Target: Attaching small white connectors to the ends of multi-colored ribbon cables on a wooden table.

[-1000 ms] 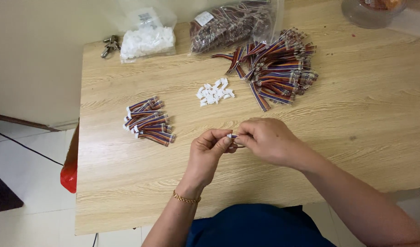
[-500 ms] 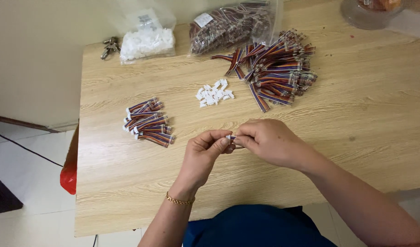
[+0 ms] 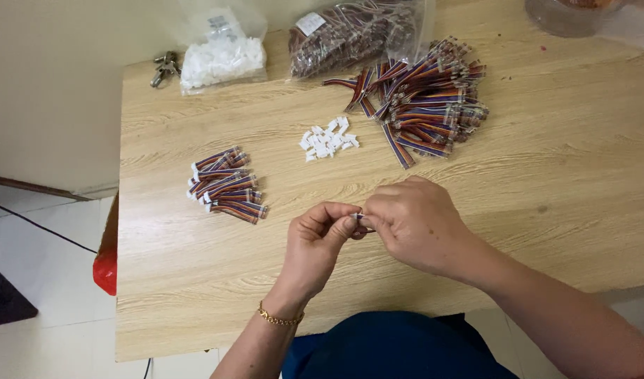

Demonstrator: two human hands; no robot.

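Observation:
My left hand and my right hand meet above the wooden table, near its front edge. Together they pinch a short multicoloured ribbon cable piece with a small white connector at its end; most of it is hidden by my fingers. A little heap of loose white connectors lies beyond my hands. A large pile of multicoloured ribbon cables lies at the back right. A smaller, neat pile of cables with white ends lies to the left.
A clear bag of white connectors and a clear bag of cables stand at the table's far edge. Metal keys lie at the back left corner. A glass container sits at the far right. A red object lies on the tiled floor left.
Both hands have stayed together on the small cable piece, with only slight finger movement. The piles on the table are unchanged.

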